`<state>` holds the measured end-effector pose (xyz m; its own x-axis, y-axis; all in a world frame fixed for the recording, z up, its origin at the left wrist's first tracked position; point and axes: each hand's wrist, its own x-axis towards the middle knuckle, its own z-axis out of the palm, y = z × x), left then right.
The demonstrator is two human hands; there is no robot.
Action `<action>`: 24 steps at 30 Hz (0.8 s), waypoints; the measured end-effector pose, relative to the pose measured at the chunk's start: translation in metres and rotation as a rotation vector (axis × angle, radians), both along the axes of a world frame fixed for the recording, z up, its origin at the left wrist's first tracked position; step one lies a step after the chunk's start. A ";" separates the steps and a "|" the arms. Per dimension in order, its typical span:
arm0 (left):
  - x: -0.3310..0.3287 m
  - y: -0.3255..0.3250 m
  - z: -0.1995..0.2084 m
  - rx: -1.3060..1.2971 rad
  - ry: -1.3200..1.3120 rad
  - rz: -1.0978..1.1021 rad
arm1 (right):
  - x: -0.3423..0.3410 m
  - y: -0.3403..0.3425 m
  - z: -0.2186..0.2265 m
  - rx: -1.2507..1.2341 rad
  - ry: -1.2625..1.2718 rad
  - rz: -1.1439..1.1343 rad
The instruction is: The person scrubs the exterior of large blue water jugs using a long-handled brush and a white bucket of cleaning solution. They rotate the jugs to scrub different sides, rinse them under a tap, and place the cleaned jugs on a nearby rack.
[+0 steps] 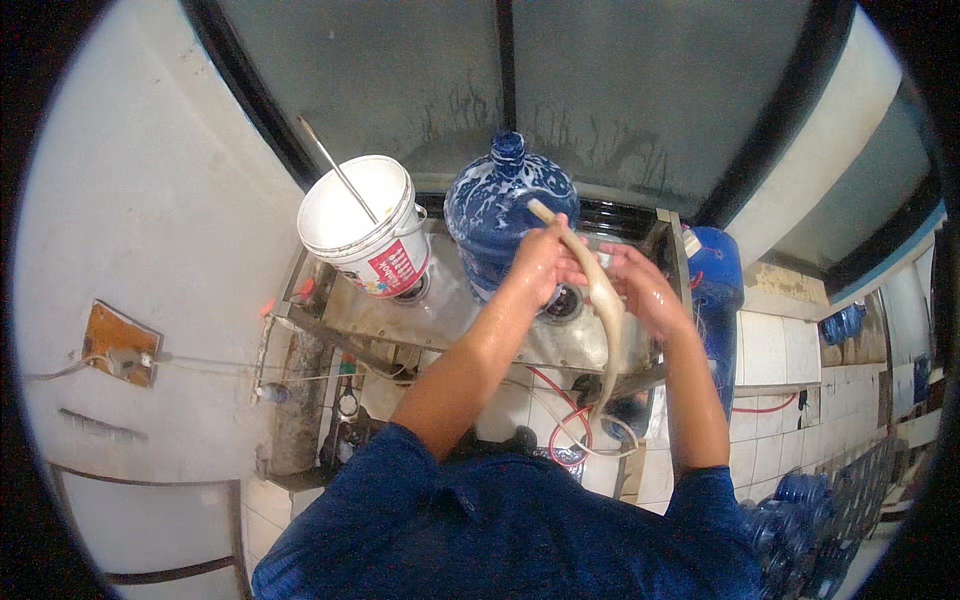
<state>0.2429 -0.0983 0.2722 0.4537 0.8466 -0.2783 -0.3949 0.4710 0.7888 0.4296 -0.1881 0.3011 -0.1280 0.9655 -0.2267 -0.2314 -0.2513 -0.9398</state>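
Note:
My left hand (540, 264) is closed round the upper part of a long, pale beige, hose-like piece (606, 306). Its tip points up and left; its thicker lower part hangs limp and curves down over the bench edge. Beside it, my right hand (648, 292) has its fingers bent at the piece, near a small whitish thing; what they grip is partly hidden. Both hands look wet. Just behind my left hand, a blue water-cooler bottle (508, 196) stands upright with white foam streaks on it. My left hand and forearm cover part of its lower side.
A white bucket (345, 222) with a stick (340, 172) in it stands left on the metal bench (450, 318). Dark round fittings (564, 302) sit in the bench top. A blue drum (716, 270) is at right. Red tubing (568, 440) loops below; more blue bottles (795, 520) lie lower right.

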 end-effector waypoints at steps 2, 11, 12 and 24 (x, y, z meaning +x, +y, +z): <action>-0.005 0.015 -0.002 -0.004 -0.009 0.090 | -0.023 -0.018 0.020 0.025 -0.291 -0.024; -0.018 0.001 -0.021 0.019 0.086 -0.102 | -0.013 -0.016 -0.051 0.318 -0.534 -0.216; -0.030 -0.003 -0.026 0.071 0.147 -0.109 | -0.008 -0.025 -0.052 0.279 -0.522 -0.237; -0.164 0.068 -0.034 0.675 0.446 0.372 | -0.059 -0.015 0.012 0.120 -0.728 -0.347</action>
